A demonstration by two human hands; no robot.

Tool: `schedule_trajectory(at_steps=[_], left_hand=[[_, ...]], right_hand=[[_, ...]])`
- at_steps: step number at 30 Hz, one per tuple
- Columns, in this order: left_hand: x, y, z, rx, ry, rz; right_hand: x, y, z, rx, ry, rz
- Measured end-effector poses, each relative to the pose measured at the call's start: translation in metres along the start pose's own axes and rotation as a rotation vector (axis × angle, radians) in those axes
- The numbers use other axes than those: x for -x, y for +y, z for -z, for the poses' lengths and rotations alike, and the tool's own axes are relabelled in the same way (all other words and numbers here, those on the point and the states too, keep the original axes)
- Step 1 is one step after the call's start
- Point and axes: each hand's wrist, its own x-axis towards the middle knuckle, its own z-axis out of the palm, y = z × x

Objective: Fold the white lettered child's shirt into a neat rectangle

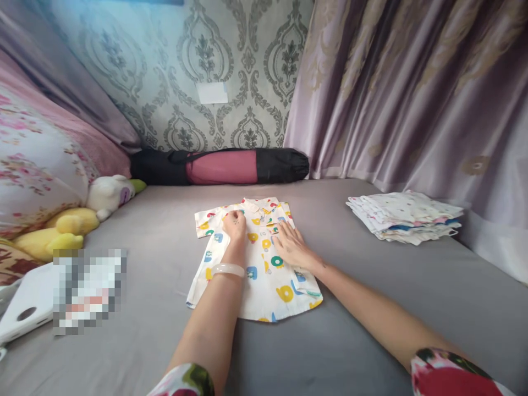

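A small white short-sleeved shirt (264,286) with a yellow, green, blue and red print lies front up on the grey bed sheet, its collar pointing away from me. The right-hand side of the shirt is turned inward over its front, while the left sleeve still sticks out. My left hand (235,224), with a pale bangle at the wrist, is closed against the cloth below the collar; its fingertips are hidden. Fingers stretched out, my right hand (292,245) lies flat on the shirt's turned-in side.
Folded clothes (406,214) form a stack on the right. A black and red rolled bag (223,166) lies along the wall. Plush toys (109,195) and a floral pillow (37,159) line the left, near a white device (35,297) and a pixelated item (91,291).
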Motion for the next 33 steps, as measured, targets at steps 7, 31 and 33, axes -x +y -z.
schedule_trajectory(at_steps=[7,31,33], left_hand=[[0.006,0.006,0.004,-0.135,-0.068,-0.025],[0.102,-0.047,0.121,-0.904,-0.52,-0.517],[0.105,-0.044,0.121,-0.927,-0.506,-0.512]], right_hand=[[0.048,0.002,-0.009,0.057,0.034,0.062],[0.047,-0.019,0.03,0.118,0.026,0.135],[0.02,-0.02,0.035,0.136,0.114,0.08]])
